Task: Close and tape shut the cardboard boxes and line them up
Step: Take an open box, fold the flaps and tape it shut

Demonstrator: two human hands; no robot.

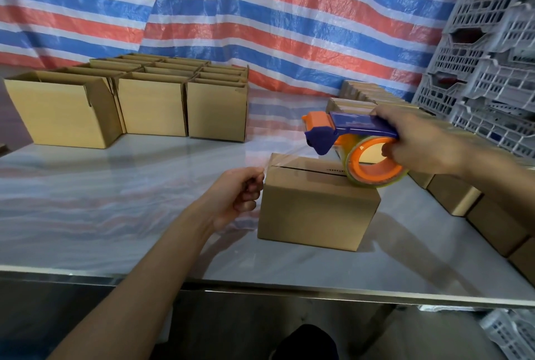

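Head view: a small plain brown cardboard box (318, 209) stands on the pale glossy bench (115, 215), towards its near right part, with its top flaps folded down and a dark seam running across the top. Its sides look clean and undented; faint print shows near the seam, too small to read. The right hand (419, 142) is closed round an orange-and-blue handheld tape dispenser (353, 139) carrying a roll of clear tape, the roll resting at the far right edge of the box top. A strip of clear tape (289, 154) stretches from the dispenser's head to the left hand (240, 194), whose thumb and fingers are pinched shut on the free end just beside the box's upper left corner. At the far left of the bench, a block of open-topped brown cardboard boxes (150, 99) stands in close rows. Along the right edge, a line of closed brown boxes (477, 209) runs front to back. Grey plastic lattice crates (486, 56) are stacked behind them, before a red, white and blue striped tarpaulin (260, 27).
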